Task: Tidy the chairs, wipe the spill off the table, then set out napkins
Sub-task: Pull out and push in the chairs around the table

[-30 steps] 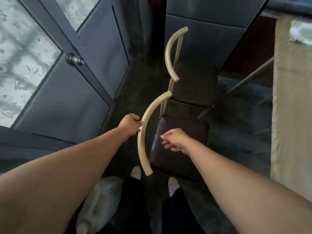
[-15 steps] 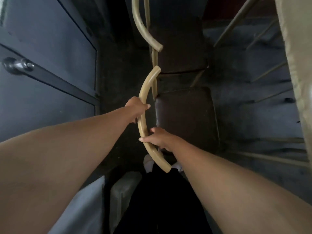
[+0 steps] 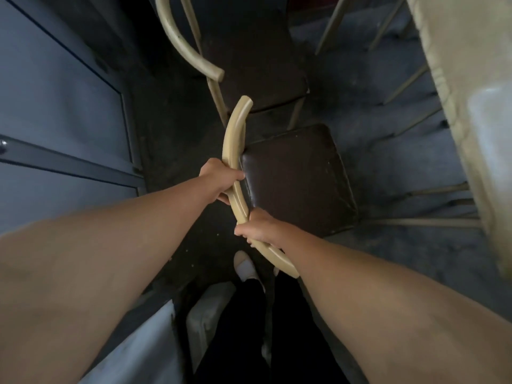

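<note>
Directly below me stands a chair with a dark brown padded seat (image 3: 299, 178) and a curved beige backrest (image 3: 232, 139). My left hand (image 3: 219, 181) is closed around the middle of that backrest. My right hand (image 3: 259, 227) grips the same backrest lower down, nearer to me. A second chair of the same kind (image 3: 249, 56) stands just beyond it, its curved back (image 3: 180, 37) toward the left. The table (image 3: 465, 87), under a pale cloth, runs along the right edge; no spill or napkins show.
A grey panelled door (image 3: 61, 112) fills the left side, close to the chairs. A whitish plastic container (image 3: 206, 314) sits on the dark floor by my feet (image 3: 243, 266). Thin table and chair legs (image 3: 432, 221) cross the floor on the right.
My right hand has gone from hovering over the seat to gripping the backrest below my left hand. The view has tilted further down, and the chair seat now sits nearer the table.
</note>
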